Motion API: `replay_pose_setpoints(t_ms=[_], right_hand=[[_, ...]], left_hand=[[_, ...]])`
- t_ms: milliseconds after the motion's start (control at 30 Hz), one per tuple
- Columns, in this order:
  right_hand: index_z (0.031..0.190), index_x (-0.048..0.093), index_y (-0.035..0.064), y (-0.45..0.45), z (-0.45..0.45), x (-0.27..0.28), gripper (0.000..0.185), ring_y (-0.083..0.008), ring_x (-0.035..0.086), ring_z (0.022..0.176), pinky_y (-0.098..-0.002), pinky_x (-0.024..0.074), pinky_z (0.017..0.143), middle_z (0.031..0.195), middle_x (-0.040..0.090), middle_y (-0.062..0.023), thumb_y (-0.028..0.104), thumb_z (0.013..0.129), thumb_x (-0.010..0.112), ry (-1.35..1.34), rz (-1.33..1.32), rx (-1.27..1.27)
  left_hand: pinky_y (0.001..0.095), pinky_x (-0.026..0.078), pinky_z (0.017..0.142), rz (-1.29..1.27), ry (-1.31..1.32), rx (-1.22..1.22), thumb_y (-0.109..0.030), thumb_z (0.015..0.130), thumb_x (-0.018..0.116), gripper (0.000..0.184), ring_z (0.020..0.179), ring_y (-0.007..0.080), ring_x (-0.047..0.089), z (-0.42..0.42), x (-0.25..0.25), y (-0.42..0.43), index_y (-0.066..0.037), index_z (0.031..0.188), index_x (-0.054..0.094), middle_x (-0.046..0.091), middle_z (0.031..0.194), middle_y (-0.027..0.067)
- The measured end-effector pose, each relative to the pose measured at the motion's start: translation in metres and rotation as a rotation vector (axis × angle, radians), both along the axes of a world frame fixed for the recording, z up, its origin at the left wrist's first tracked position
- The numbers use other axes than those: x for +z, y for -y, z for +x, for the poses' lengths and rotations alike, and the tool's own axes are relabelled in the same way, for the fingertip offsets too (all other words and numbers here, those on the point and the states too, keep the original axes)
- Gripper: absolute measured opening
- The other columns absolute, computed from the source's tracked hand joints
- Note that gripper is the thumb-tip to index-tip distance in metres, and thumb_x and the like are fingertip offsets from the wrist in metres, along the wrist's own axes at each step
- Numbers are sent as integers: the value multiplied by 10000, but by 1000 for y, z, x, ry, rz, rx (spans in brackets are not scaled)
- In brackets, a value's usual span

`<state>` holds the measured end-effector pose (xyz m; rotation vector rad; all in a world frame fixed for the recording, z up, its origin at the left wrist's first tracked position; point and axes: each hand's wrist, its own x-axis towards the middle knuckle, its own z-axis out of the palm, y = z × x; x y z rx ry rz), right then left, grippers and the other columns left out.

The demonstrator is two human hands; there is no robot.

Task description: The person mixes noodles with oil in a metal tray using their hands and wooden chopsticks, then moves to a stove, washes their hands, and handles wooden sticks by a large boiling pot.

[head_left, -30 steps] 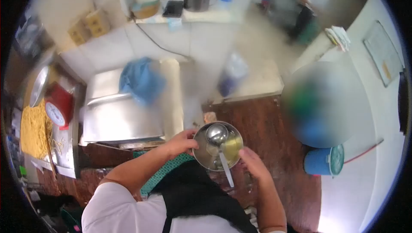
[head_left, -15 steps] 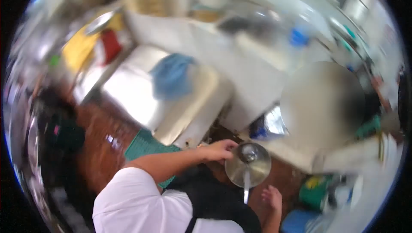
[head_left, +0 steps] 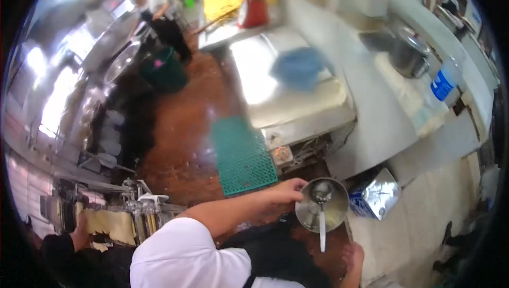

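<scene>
My left hand (head_left: pixel 289 190) is closed on the rim of a round metal bowl (head_left: pixel 303 211), held in front of my apron over the brown floor. Inside the bowl rests a ladle (head_left: pixel 322 219); its bowl end lies at the far side and its pale handle sticks out over the near rim, pointing toward me. Some pale yellowish content or reflection shows at the bottom, too unclear to name. Below and to the right of the bowl, my right hand (head_left: pixel 354 258) hangs with fingers loosely apart, touching nothing visible.
A green perforated mat (head_left: pixel 241 153) lies on the floor. Ahead, a counter (head_left: pixel 299 105) bears a blue cloth (head_left: pixel 299 69). To the right are a blue box (head_left: pixel 366 198), a steel pot (head_left: pixel 409 55) and a bottle (head_left: pixel 445 80). At lower left, a co-worker's hand (head_left: pixel 79 232) touches a dough sheet (head_left: pixel 112 225).
My view has turned left, bringing the co-worker with the dough and the far aisle into sight. The bowl and ladle stay in my left hand; my right hand remains beside them.
</scene>
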<state>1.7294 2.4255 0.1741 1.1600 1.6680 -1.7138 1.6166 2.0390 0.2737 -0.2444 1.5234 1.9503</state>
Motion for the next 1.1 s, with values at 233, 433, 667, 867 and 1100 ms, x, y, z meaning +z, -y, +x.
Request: replay_pose_setpoints(t_ms=[233,433,667,867,1100], right_hand=[[952,552,66,-25,35,-62,225,-137,478,451,-244,369,364,664,557,-56,268,860,517,138,-97,85],[995,572,88,-59,1,-30,189,-146,561,562,-272,434,438,746,598,-53,214,857,541,132,45,446],[920,568,46,-139,-5,-52,169,-140,522,488,-272,405,386,680,572,-76,197,849,542,47,113,262],[797,541,33,-148,33,-41,210,-150,499,474,-280,380,382,600,522,-60,238,822,574,143,213,377],[740,560,56,-118,42,-41,238,-119,498,478,-261,387,399,600,526,-23,281,812,594,235,228,495]], left_hand=[[282,432,823,-20,-88,-15,-62,646,609,616,957,147,524,16,-45,-1,17,1232,436,551,1054,82],[290,422,854,-35,27,104,-31,650,584,609,987,170,527,55,-3,-37,20,1237,426,548,1075,87],[323,491,750,-36,102,267,-56,712,593,556,941,182,563,79,-4,-66,-26,1246,439,555,1086,86],[325,494,701,-115,147,224,-7,701,557,605,897,205,570,88,-47,-44,-61,1287,413,561,1048,98],[317,502,754,-150,123,205,-9,655,552,615,975,190,561,84,-79,-48,-44,1254,420,544,1111,79]])
